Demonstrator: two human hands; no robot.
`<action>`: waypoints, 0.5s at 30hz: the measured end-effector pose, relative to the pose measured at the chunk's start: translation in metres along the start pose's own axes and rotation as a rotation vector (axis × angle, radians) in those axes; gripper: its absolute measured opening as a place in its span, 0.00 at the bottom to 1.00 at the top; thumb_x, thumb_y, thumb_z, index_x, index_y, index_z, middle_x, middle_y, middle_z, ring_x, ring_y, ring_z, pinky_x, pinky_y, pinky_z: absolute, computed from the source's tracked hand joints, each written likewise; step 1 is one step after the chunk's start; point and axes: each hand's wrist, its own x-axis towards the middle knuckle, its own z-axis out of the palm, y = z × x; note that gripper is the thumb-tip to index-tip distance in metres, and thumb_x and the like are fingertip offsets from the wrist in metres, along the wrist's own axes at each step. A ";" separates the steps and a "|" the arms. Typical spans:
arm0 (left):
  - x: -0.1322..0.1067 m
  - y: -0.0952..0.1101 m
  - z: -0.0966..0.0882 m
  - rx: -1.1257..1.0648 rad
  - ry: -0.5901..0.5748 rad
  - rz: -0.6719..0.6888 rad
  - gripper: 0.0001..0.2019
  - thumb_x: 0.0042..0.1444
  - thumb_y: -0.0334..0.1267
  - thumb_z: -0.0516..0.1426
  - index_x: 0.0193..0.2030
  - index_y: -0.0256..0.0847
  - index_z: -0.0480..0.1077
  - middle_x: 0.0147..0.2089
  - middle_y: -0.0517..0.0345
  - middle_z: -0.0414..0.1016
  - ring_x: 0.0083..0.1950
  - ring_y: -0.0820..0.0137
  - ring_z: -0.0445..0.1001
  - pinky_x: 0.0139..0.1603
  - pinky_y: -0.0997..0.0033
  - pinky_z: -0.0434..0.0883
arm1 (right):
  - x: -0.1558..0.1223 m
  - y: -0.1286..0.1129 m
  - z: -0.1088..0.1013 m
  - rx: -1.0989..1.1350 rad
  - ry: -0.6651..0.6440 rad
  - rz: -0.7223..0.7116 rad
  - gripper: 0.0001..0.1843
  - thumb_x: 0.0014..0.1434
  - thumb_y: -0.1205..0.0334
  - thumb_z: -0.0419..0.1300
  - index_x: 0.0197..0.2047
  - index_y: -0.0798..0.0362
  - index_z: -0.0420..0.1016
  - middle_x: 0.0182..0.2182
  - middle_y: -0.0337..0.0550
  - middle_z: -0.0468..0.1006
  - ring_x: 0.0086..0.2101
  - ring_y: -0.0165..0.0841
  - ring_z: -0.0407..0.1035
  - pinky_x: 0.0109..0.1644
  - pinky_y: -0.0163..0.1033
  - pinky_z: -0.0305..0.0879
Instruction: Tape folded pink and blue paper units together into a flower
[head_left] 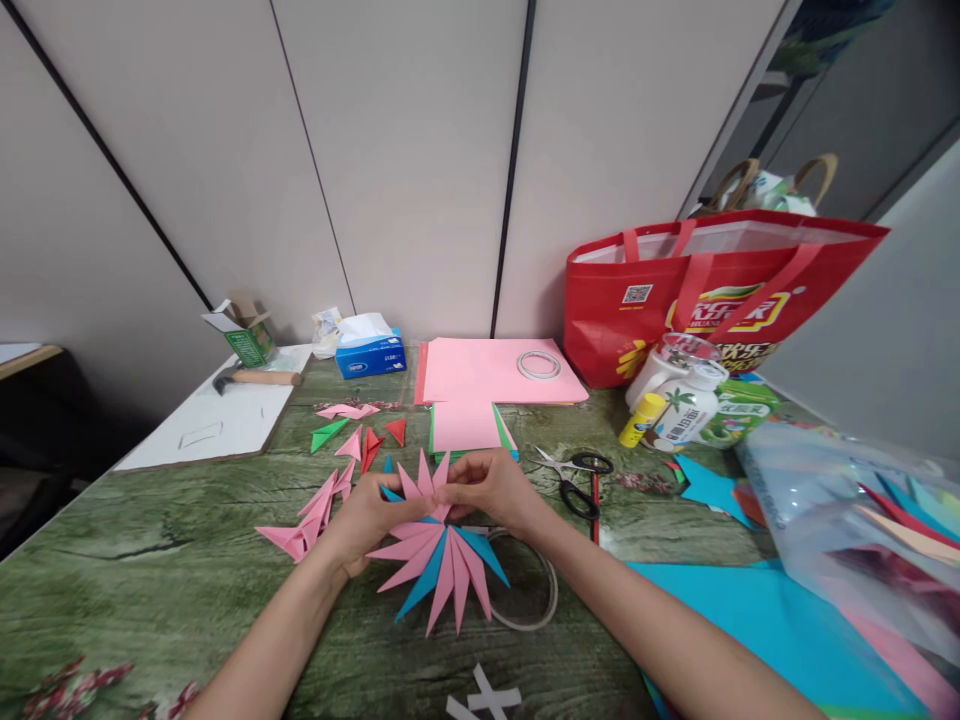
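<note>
A star-like paper ornament (435, 560), made of folded pink and blue points, is between my two hands above the table. My left hand (367, 520) grips its left edge, thumb on top. At the upper right of its centre, the fingers of my right hand (487, 490) pinch a pink point. A large roll of tape (551, 590) lies partly hidden under the ornament. Folded pink paper pieces (311, 520) rest left of my left hand, with a green piece (328, 434) and red pieces (370, 448) behind them. Black-handled scissors (577, 480) lie beyond my right hand.
Stacked pink sheets (480, 370) carry another tape roll (538, 366). A blue tissue box (371, 355), a hammer (259, 376) on a white board (225, 425), a red bag (675, 300), a yellow glue stick (642, 420), blue paper (697, 620) and white strips (487, 695) surround the work area.
</note>
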 end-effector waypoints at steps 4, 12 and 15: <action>-0.001 0.003 -0.001 -0.046 -0.071 0.011 0.13 0.31 0.42 0.67 0.20 0.35 0.72 0.15 0.63 0.68 0.15 0.80 0.58 0.15 0.80 0.52 | -0.002 -0.001 0.001 -0.001 0.038 -0.013 0.23 0.25 0.52 0.72 0.24 0.57 0.73 0.19 0.37 0.75 0.20 0.31 0.70 0.27 0.36 0.68; 0.001 0.002 -0.003 -0.030 -0.080 0.037 0.12 0.31 0.40 0.67 0.21 0.34 0.74 0.18 0.59 0.72 0.16 0.79 0.61 0.16 0.80 0.54 | -0.006 -0.010 -0.004 -0.032 -0.084 -0.033 0.20 0.33 0.57 0.70 0.31 0.59 0.78 0.23 0.41 0.78 0.23 0.29 0.71 0.32 0.36 0.67; 0.000 0.002 -0.002 -0.038 -0.085 0.027 0.12 0.30 0.38 0.67 0.23 0.34 0.75 0.20 0.59 0.73 0.17 0.79 0.62 0.16 0.80 0.55 | -0.006 -0.010 -0.004 0.011 -0.056 0.014 0.21 0.30 0.58 0.72 0.29 0.59 0.78 0.21 0.41 0.78 0.22 0.29 0.70 0.30 0.36 0.67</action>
